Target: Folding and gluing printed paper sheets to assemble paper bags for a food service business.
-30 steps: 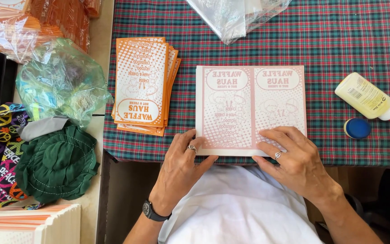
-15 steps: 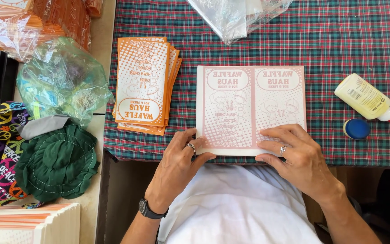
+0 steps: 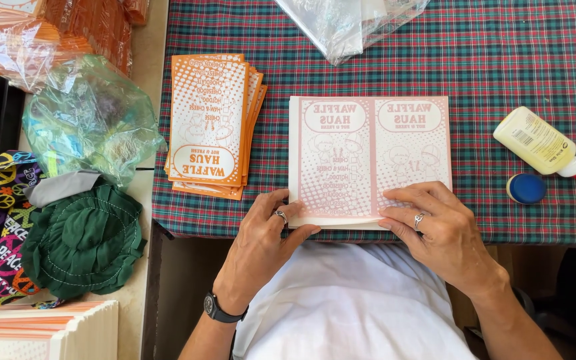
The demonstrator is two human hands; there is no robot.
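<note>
A: Both hands at the near edge of the plaid table (image 3: 501, 53), pressing a pale pink printed sheet (image 3: 368, 157) flat. What has changed in the last second?

B: Very little in place. The sheet lies where it lay, square to the table's front edge, between the orange stack (image 3: 211, 123) and the glue bottle (image 3: 541, 143). The left hand (image 3: 261, 247) has crept up so its thumb and ringed finger now pinch the sheet's lower left corner; the right hand (image 3: 445, 233) has slid slightly right, fingers spread flat on the lower right panel

A: So neither hand is lifting it?

B: No. The left is closed lightly on the corner, the right open and pressing down. To my eye that reads as smoothing or creasing along the bottom edge, with the work at an early stage

A: And the glue?

B: Untouched, lying on its side well apart from the hands, its blue cap (image 3: 526, 188) off and just beside it. A clear plastic bag (image 3: 348, 23) sits at the far edge
</note>
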